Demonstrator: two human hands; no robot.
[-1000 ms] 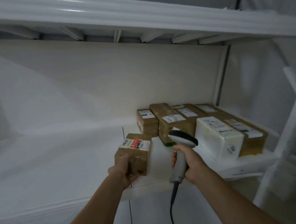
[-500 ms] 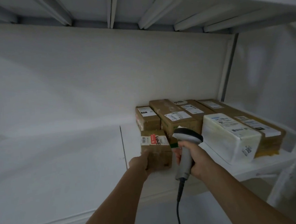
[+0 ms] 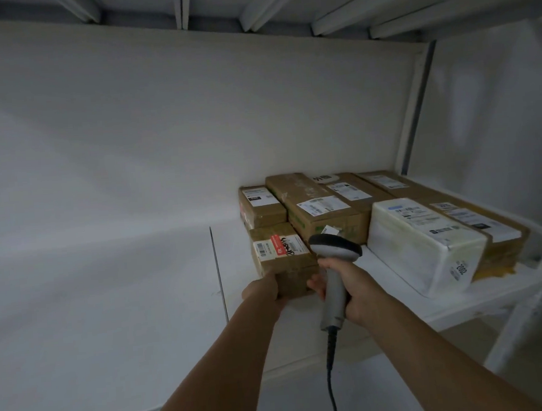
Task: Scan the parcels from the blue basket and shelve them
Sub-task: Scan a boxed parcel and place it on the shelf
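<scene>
Head view. A small brown parcel with a white-and-red label on top sits on the white shelf, near the front edge and just right of a dark seam in the board. The left hand holds it from the near side, its grip clamped on the parcel's lower left corner; the hand hides the near bottom edge of the parcel. The right hand is just beside the parcel's right face, its grip clamped round the handle of a grey scanner. The scanner's dark head points toward the back of the shelf, and a cable hangs from the base of the handle, below the front edge.

Other labelled goods fill the back right corner of the shelf. A short brown box stands close behind the parcel, and a long brown box lies to its right, with a second brown box beside that. A white packet reaches toward the front edge, and a flat brown box lies along the right edge. The ribbed underside of an upper shelf spans the top, and a white post rises at the back right corner.
</scene>
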